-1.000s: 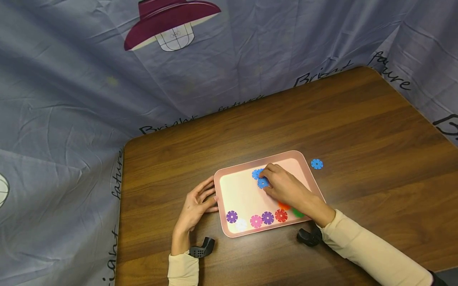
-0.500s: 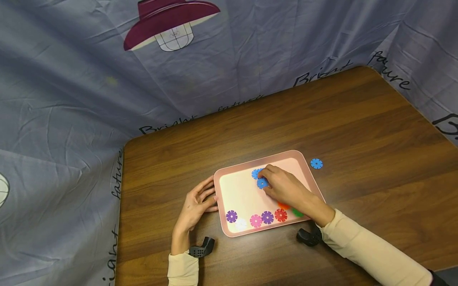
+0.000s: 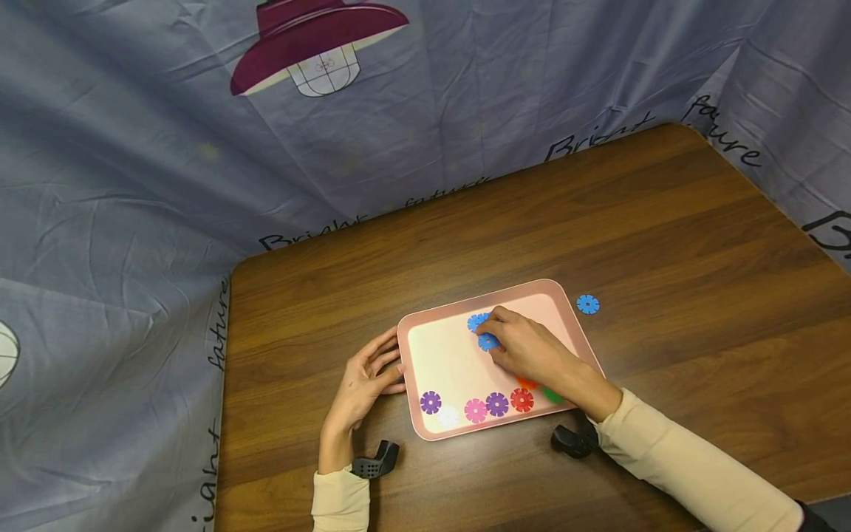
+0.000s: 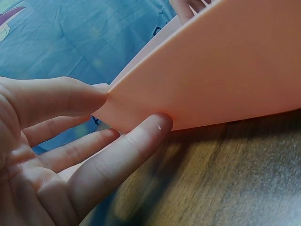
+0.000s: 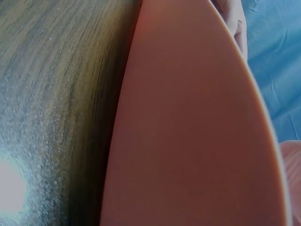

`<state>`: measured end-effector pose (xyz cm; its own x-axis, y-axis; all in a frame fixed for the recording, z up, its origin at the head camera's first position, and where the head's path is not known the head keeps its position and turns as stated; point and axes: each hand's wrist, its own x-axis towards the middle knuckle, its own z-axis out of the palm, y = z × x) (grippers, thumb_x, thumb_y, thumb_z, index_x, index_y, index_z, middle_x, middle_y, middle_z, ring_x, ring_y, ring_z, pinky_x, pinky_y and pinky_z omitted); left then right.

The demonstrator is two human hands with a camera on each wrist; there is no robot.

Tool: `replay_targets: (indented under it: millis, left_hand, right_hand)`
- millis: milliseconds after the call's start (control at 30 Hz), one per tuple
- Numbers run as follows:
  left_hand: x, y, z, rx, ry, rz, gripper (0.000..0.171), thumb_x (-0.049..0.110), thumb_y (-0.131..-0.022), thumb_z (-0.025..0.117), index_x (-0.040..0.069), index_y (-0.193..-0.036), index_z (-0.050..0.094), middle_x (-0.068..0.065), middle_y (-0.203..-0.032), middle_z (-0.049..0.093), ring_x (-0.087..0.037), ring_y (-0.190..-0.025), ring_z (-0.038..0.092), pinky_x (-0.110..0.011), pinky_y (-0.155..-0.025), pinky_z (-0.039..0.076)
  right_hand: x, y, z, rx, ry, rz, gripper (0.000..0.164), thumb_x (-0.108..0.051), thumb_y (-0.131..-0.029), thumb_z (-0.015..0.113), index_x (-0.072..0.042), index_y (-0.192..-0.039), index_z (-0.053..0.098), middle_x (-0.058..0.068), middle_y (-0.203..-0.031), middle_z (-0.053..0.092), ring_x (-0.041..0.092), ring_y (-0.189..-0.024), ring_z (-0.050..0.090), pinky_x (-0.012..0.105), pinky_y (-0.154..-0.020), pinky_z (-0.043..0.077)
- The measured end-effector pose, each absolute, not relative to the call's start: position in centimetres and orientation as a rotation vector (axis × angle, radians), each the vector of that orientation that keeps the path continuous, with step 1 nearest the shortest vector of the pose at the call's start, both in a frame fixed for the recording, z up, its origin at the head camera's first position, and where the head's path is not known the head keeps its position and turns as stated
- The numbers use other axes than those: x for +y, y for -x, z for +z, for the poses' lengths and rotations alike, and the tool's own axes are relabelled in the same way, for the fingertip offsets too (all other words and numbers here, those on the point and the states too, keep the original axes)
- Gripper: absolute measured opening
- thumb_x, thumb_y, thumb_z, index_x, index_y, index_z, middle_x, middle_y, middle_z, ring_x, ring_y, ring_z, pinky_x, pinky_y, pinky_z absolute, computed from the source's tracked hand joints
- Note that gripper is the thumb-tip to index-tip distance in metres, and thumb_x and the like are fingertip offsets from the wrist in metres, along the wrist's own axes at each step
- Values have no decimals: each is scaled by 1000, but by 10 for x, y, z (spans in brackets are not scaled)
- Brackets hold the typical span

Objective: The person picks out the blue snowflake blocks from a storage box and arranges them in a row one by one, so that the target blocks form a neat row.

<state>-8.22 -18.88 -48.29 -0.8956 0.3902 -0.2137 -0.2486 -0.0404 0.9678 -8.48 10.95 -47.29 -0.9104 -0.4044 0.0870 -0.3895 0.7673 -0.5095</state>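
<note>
A pink tray (image 3: 459, 304) lies on the wooden table with notched plastic snowflake discs inside. My left hand (image 3: 362, 384) is at the tray's left end, its fingertips resting against the outer wall, as the left wrist view also shows. Over the tray's middle, my right hand (image 3: 528, 347) has its curled fingers and thumb around a blue snowflake disc (image 3: 488, 342). Just behind that disc lies more blue snowflake disc (image 3: 476, 323), partly covered by the fingers. The right wrist view shows mostly the tray's outer wall (image 5: 174, 117), so the right fingertips are hidden there.
Along the tray's near side lie purple (image 3: 431, 403), white (image 3: 448, 417), pink (image 3: 475, 411) and red (image 3: 521, 400) discs, with orange and green ones partly under the right forearm. Another blue disc (image 3: 588, 304) sits on the table right of the tray. A printed curtain (image 3: 465, 89) hangs behind.
The right index finger has shifted slightly toward the near side over the blue discs. The left hand and the tray look the same as before.
</note>
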Motion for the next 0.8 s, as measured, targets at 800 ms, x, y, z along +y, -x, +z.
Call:
replay_targets:
  millis: [800]
  left_hand:
    - [-188, 81, -482, 1852, -122, 1957, 62, -8, -92, 62, 7, -148, 41, -20, -148, 41, -40, -130, 46, -43, -75, 61]
  right_hand:
    - [111, 86, -471, 2912, 650, -815, 31, -3, -78, 77, 1, -108, 71, 8, -105, 62, 15, -85, 58, 32, -78, 58]
